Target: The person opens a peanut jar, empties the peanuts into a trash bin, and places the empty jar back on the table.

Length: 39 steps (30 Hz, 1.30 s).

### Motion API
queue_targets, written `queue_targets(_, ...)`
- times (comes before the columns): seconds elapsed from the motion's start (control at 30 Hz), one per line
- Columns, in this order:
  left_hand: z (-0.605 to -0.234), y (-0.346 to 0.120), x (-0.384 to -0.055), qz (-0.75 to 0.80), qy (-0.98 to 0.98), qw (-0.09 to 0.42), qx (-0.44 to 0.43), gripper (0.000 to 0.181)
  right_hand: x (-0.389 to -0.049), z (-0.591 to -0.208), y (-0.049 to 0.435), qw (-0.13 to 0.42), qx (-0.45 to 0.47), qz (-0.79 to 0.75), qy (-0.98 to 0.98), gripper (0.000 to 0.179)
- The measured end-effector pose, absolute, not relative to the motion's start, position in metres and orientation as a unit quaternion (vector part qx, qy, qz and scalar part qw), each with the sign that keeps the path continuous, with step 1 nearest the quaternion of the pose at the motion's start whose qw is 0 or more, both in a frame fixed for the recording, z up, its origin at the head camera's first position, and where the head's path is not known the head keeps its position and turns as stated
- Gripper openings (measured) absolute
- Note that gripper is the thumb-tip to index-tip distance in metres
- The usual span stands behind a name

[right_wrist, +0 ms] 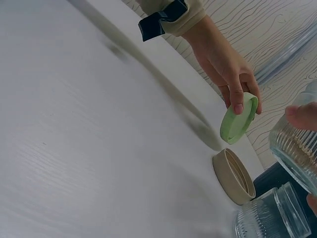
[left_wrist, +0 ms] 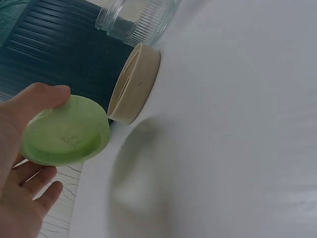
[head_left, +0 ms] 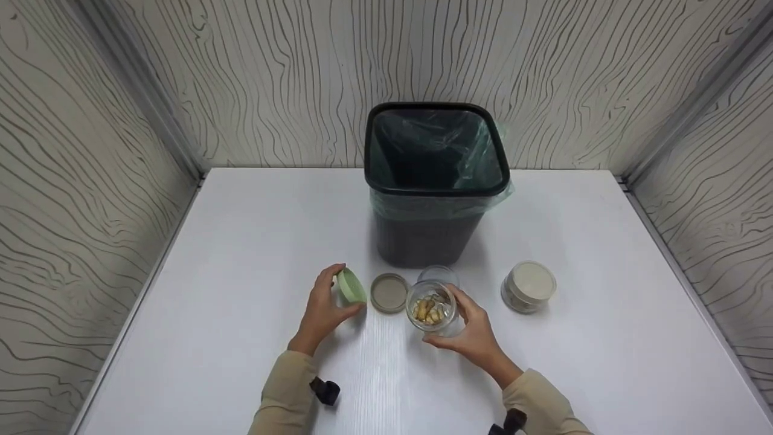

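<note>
My left hand (head_left: 322, 311) pinches a green lid (head_left: 351, 286) by its edge, tilted and held above the table. In the left wrist view the lid's (left_wrist: 69, 131) hollow side shows. My right hand (head_left: 474, 338) grips a clear ribbed glass jar (head_left: 431, 306) with yellowish-brown pieces inside; the jar is raised and its mouth faces the head camera. In the right wrist view only fingertips (right_wrist: 303, 116) and part of that jar show. Between the hands a beige lid (head_left: 389, 293) lies on the table. A second clear glass jar (head_left: 439, 275), uncapped, stands partly hidden behind the held one.
A dark trash bin (head_left: 426, 232) with a thin greenish liner stands at the back centre, just behind the jars. To the right is a jar with a beige lid (head_left: 529, 287) on. The white table (head_left: 266, 241) meets patterned panels (head_left: 290, 84) at the back and sides.
</note>
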<state>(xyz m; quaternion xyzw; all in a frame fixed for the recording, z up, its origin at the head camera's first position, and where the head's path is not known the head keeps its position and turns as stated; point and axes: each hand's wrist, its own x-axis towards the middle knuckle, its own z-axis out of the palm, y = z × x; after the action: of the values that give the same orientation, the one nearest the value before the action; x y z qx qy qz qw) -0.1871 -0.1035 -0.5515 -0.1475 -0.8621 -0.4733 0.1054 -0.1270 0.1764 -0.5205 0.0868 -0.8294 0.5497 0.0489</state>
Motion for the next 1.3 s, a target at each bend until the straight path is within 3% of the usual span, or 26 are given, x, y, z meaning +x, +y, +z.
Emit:
queue_targets(0.57,-0.570,-0.108,-0.192,-0.479,-0.859,0.117,-0.139,0.078,-0.127,-0.522,0.177,0.049,0.094,0.540,-0.835,0.095)
queue_targets(1.3,-0.580,-0.104,-0.192,-0.459,-0.883,0.075,-0.069,0.077,-0.126,-0.524,0.179,0.050,0.087,0.543,-0.834,0.095)
